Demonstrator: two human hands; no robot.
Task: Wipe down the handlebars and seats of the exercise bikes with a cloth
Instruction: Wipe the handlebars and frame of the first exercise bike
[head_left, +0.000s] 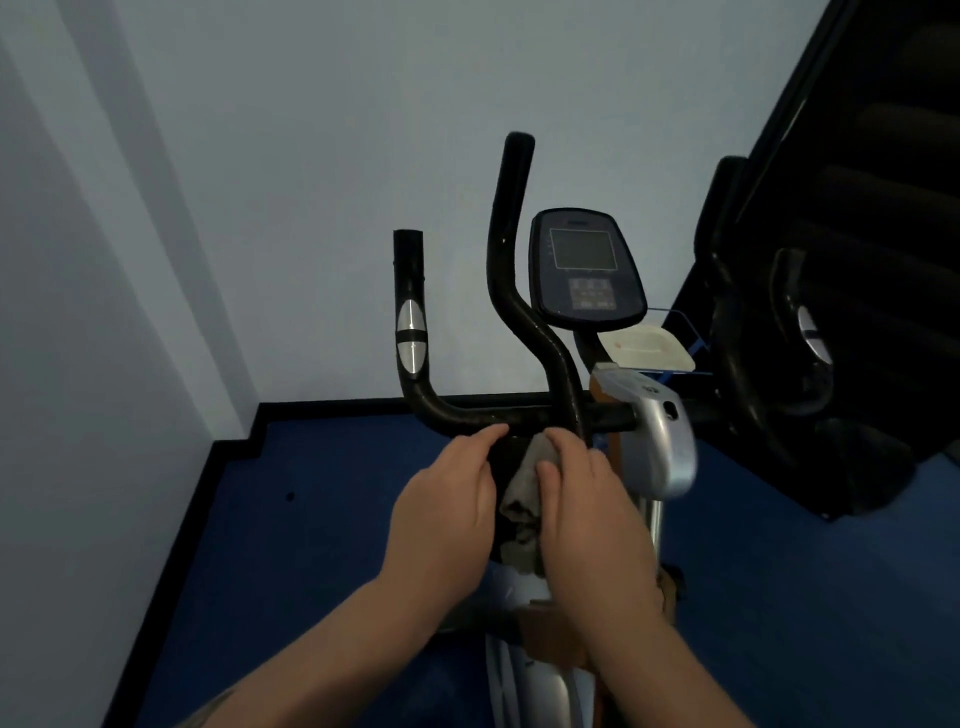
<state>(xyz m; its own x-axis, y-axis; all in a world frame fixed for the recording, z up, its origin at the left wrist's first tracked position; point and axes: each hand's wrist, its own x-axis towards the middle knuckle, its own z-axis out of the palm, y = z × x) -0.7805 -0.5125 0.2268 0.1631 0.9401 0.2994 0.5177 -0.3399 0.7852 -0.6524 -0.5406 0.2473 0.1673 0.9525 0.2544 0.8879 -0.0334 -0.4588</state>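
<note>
An exercise bike stands in front of me with black handlebars (467, 413) that curve up on the left to a grip with silver pulse pads (411, 336). A taller black bar (511, 249) rises in the middle. A grey crumpled cloth (522, 499) hangs between my hands just below the horizontal bar. My right hand (592, 514) grips the cloth, its fingers curled over the top of it. My left hand (447, 499) is beside the cloth, fingertips touching the underside of the bar. The seat is out of view.
The bike's console (587, 270) with a dark screen sits right of the tall bar, above a silver post cover (660, 431). A second black machine (810, 332) stands close on the right. Light walls meet at the left; the floor (311, 519) is blue.
</note>
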